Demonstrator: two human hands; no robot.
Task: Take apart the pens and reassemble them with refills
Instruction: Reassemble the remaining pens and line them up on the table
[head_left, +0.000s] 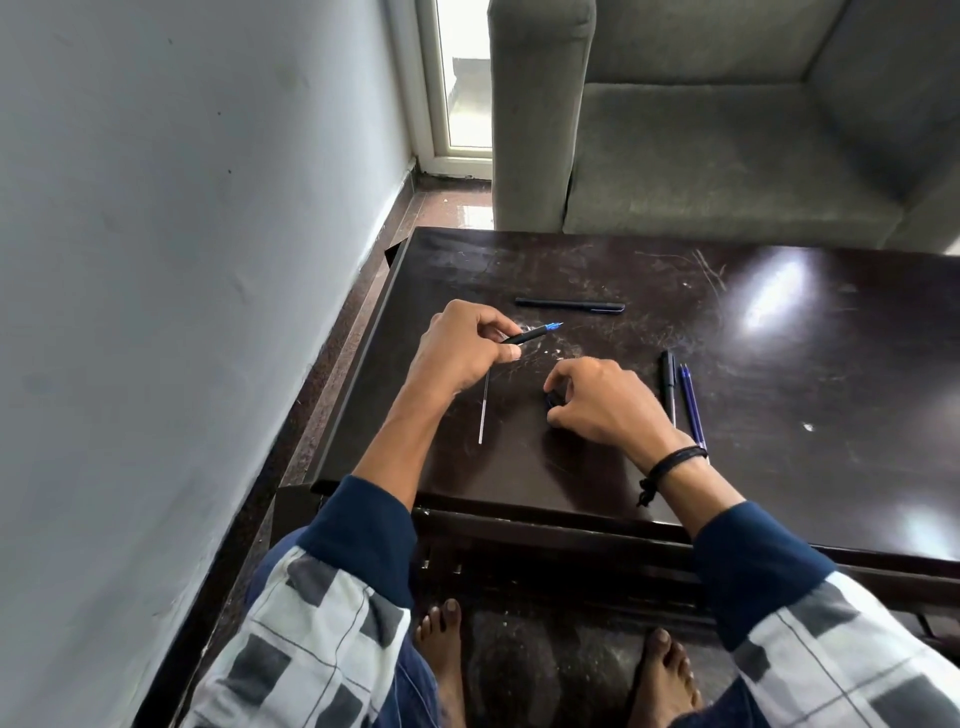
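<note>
My left hand (462, 348) grips a black pen barrel (527, 335) whose blue refill tip pokes out toward the right. My right hand (597, 397) rests on the table, fingers closed around a small dark pen part (554, 399), mostly hidden. A thin pale refill (483, 410) lies on the dark table (779, 415) below my left hand. A whole black pen (570, 305) lies farther back. To the right of my right hand lie a black pen (668, 379) and two blue refills (691, 402), side by side.
A grey sofa (727, 135) stands just beyond the table's far edge. A white wall (182, 260) runs along the left, with a narrow floor strip between it and the table. My bare feet (441, 649) are under the near edge.
</note>
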